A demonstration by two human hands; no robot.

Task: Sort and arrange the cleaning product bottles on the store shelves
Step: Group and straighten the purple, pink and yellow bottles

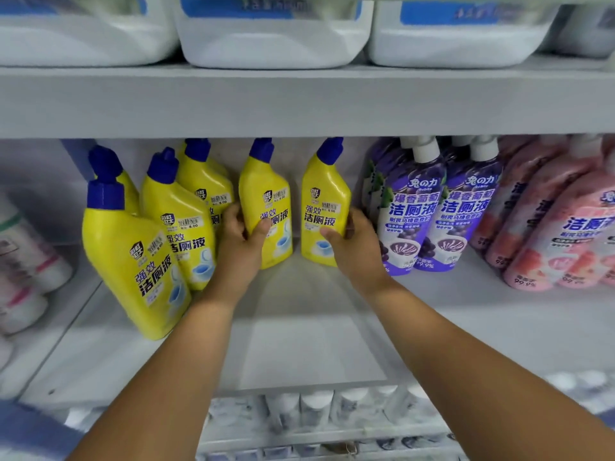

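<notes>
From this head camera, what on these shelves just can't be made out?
- Big white jugs: tops cut off by the upper edge.
- Yellow blue-capped bottle at the back: label partly hidden by bottles in front.
- Small white bottles far left: blurred, unreadable.

Yellow toilet-cleaner bottles (266,201) wear blue caps (261,149). Purple grape-print bottles (412,214) have white caps. Pink bottles (562,241) show peach pictures. The shelf (312,347) is pale grey.

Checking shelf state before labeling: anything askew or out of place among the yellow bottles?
No spills or damage visible. The yellow bottles at left sit bunched and overlapping, while the two held ones, in the left hand and right hand, stand apart near the back with bare shelf in front.
</notes>
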